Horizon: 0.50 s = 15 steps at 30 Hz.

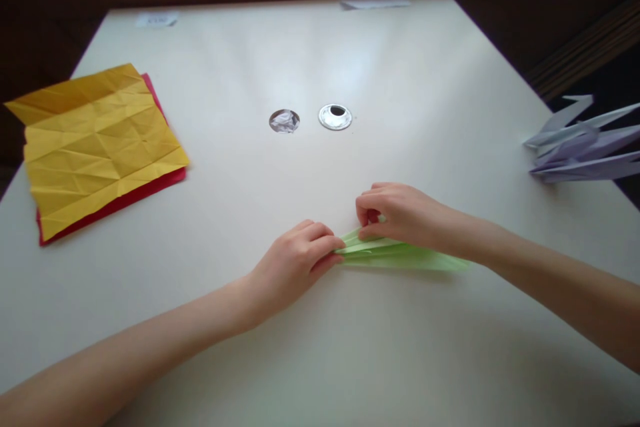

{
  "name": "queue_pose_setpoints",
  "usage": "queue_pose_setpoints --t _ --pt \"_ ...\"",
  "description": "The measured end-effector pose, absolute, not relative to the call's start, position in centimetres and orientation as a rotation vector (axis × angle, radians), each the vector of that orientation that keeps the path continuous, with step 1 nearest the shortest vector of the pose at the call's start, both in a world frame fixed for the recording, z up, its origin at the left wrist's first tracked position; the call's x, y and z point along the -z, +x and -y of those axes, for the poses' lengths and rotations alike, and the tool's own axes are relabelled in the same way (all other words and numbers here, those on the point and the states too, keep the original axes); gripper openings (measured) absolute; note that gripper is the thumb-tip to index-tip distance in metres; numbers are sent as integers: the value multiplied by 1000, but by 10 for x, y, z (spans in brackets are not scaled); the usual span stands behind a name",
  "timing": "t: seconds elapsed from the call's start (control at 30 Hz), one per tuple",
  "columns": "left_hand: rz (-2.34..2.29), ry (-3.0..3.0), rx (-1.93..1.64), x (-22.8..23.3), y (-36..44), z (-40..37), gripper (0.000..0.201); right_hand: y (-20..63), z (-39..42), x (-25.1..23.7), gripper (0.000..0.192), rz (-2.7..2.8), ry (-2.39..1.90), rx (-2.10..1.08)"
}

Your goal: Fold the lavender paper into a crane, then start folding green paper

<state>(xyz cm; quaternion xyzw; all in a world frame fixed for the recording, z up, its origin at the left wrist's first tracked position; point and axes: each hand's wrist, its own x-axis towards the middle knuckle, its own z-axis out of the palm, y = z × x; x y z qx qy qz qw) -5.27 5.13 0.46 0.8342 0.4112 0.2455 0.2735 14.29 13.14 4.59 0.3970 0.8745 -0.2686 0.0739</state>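
Green paper (400, 255), folded narrow, lies flat near front edge of surface (320, 53). Left hand (293, 263) pinches its left tip; right hand (400, 213) presses folded flap. Likely light, thin, creases easily; best held at tips and edges.

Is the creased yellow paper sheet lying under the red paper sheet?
No, the creased yellow paper sheet lies on top of the red paper sheet, whose edges show beneath.
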Motion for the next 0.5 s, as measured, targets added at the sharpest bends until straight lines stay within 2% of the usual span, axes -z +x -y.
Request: queue_pose_setpoints --t 0.17,0.37,0.5 --pt "-1207 2222 -758 0 -57 -59 12 135 -136 -49 11 -2952 1197 568" --pt "-1278 2180 -804 0 -57 -62 13 145 -120 -51 10 -3226 1114 695" --pt "-1327 2078 -793 -3 -58 -68 13 150 -109 -38 12 -3246 1250 498"
